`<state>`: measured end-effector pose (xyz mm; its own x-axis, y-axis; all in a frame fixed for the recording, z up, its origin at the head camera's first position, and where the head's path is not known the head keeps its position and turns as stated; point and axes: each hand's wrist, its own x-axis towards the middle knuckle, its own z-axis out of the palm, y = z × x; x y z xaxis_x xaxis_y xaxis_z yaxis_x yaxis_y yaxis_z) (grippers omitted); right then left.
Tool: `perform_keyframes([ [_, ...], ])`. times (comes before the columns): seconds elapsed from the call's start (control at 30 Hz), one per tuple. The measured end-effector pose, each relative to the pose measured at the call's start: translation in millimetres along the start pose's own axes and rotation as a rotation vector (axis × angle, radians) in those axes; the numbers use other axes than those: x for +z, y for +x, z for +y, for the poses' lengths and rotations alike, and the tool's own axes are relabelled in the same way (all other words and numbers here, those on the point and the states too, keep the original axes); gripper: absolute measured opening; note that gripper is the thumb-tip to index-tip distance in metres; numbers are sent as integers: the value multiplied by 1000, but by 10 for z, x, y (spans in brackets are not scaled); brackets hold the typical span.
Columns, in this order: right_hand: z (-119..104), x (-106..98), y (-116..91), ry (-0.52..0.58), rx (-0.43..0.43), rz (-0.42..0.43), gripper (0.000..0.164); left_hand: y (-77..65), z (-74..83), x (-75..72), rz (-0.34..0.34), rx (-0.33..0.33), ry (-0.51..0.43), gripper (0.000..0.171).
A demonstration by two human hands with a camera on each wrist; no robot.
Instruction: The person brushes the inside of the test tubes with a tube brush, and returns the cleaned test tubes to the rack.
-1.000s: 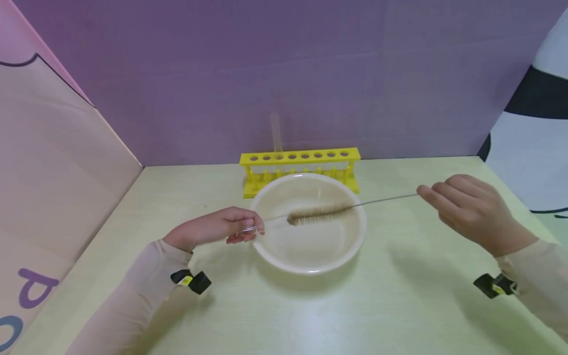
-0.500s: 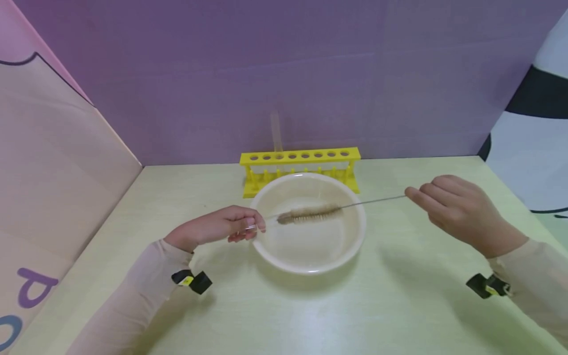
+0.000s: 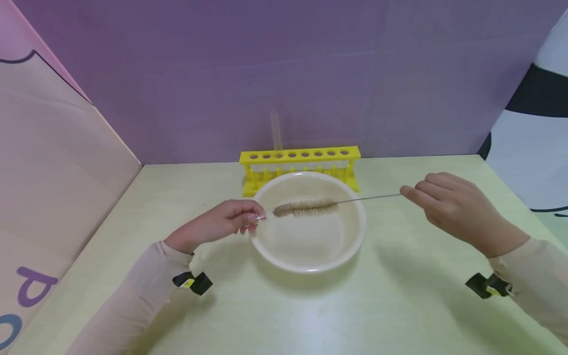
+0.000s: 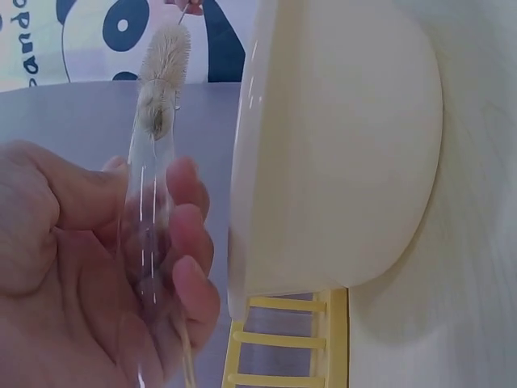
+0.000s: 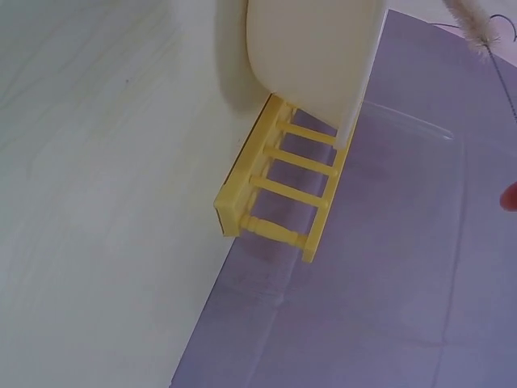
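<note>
My left hand (image 3: 217, 223) grips a clear glass test tube (image 4: 148, 210), its fingers curled round the glass in the left wrist view. The tube points to the right, over the left rim of a cream basin (image 3: 306, 241). With its fingertips, my right hand (image 3: 457, 212) pinches the thin wire handle of a test tube brush (image 3: 316, 206). The brush lies nearly level above the basin. Its bristle tip sits inside the tube's mouth, pressed narrow there, while the remaining bristles fan out beyond the glass. Only one fingertip (image 5: 510, 197) shows in the right wrist view.
Behind the basin stands a yellow test tube rack (image 3: 299, 156) with a row of holes. Another clear test tube (image 3: 276, 130) stands upright in it. A purple backdrop (image 3: 310, 74) closes off the rear of the pale table (image 3: 284, 315).
My right hand has moved left, bringing the brush leftward so its tip is now within the tube's mouth. The left hand stays nearly in place, its fingers and the tube slightly raised.
</note>
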<state>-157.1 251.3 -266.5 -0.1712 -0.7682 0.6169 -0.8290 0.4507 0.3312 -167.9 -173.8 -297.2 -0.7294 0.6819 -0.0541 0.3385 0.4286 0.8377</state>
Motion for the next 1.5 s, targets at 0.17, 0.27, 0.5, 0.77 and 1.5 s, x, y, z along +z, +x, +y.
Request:
perform_keyframes([
  [0.17, -4, 8, 33, 23, -3, 5, 48, 12, 16, 15, 58, 19, 61, 17],
  [0.27, -16, 1, 51, 23, -3, -28, 48, 10, 21, 30, 98, 30, 116, 15],
  [0.5, -38, -22, 68, 32, 14, -91, 49, 2, 61, 68, 168, 50, 271, 16],
  [0.77, -55, -53, 126, 56, 65, -171, 31, -1, 102, 112, 260, 84, 398, 18],
  [1.5, -100, -72, 146, 143, 184, -322, 43, 7, 124, 283, 457, 246, 719, 26],
])
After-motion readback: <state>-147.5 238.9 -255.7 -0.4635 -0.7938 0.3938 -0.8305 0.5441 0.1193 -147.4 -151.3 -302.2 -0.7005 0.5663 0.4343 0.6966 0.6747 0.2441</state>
